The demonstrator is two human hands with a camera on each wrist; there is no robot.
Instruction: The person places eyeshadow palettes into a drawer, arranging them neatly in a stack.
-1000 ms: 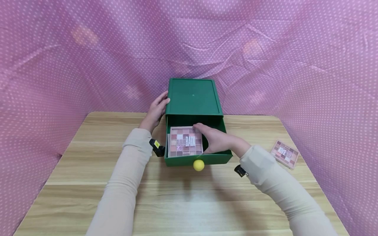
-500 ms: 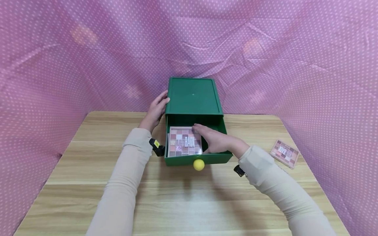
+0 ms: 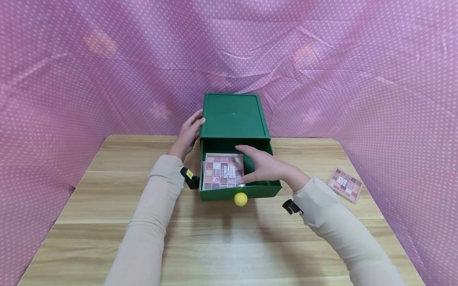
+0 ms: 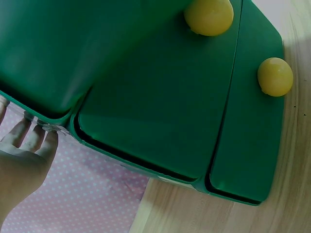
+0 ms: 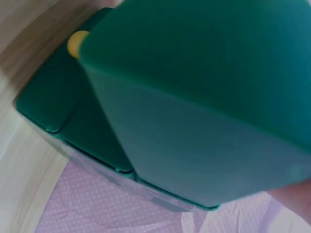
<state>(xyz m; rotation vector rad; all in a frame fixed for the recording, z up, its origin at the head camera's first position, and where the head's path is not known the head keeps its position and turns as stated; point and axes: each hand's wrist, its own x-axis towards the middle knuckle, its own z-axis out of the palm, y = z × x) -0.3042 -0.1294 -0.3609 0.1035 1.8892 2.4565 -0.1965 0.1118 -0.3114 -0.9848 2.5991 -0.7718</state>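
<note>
A green chest of drawers point(image 3: 234, 115) stands on the table with its top drawer point(image 3: 261, 192) pulled out by a yellow knob side facing me. In the drawer's left part lies an eyeshadow palette point(image 3: 222, 171) with pink and brown pans and the word BACK. Over the drawer's right part, my right hand point(image 3: 266, 166) has its fingers spread, the thumb near the palette's right edge; nothing is gripped. My left hand point(image 3: 187, 135) rests against the chest's left side, its fingertips on the wall in the left wrist view. In the right wrist view the drawer hides most of the right hand.
Another eyeshadow palette point(image 3: 345, 185) lies on the wooden table point(image 3: 229, 246) at the right. Lower drawers point(image 4: 160, 107) with yellow knobs point(image 4: 275, 76) are closed beneath. A pink dotted cloth point(image 3: 229, 47) surrounds the table behind and at the sides.
My right hand has lifted off the palette's right edge and its fingers have spread. The palette sits slightly further left in the drawer. The left hand stays in place.
</note>
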